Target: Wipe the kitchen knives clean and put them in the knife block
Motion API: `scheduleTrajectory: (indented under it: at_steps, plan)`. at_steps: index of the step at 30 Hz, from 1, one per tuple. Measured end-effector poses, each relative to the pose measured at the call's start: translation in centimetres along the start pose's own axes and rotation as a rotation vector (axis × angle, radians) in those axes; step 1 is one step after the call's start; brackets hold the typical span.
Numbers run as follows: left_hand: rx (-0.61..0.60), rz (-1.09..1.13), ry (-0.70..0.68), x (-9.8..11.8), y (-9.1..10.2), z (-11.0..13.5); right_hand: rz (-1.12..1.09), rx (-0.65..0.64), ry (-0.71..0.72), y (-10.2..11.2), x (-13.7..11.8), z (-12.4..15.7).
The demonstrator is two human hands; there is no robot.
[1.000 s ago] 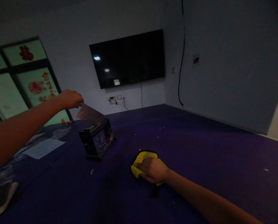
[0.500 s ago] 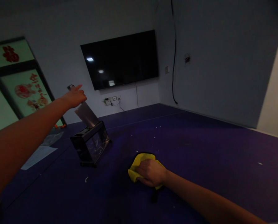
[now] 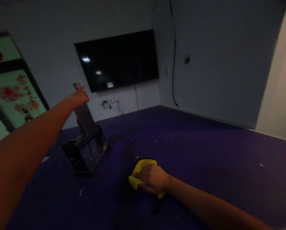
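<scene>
A: What kind of room is this?
B: Looks like an office meeting room. Large black flat-screen TV mounted on the wall, white wall sockets with plugs and leads just under it. Thin black cable runs down the plain pale wall.
A: Not a home?
B: Doubt it. Dark-framed frosted glass partition at left with red paper-cut decorations, small white wall switch right of the TV. One big dark purple-blue bench with a thin white line across it. Dim lighting.
</scene>
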State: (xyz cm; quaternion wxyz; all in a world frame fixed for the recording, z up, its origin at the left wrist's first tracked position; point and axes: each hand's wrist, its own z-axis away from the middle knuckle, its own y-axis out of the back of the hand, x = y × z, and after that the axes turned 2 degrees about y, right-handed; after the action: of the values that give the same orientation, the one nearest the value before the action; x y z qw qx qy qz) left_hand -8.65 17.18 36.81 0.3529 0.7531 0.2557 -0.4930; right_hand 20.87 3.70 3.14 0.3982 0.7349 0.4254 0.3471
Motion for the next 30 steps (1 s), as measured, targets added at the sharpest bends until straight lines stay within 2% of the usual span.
scheduleTrajectory:
  at_steps: [7,13,21,30]
  plan:
    - [-0.027,-0.069,0.047,0.5,-1.2,-1.1,-0.002,0.007,0.004,0.1,0.2,0.1]
    - [-0.038,-0.035,0.032,1.5,-2.9,-2.2,-0.007,-0.007,0.001,0.2,0.5,0.2]
    - [-0.076,0.105,-0.016,4.7,-5.8,-2.4,0.012,0.013,-0.007,-0.4,0.9,0.0]
    - [-0.176,0.302,-0.113,8.8,-7.2,-1.0,0.021,-0.011,-0.009,-0.2,0.6,-0.1]
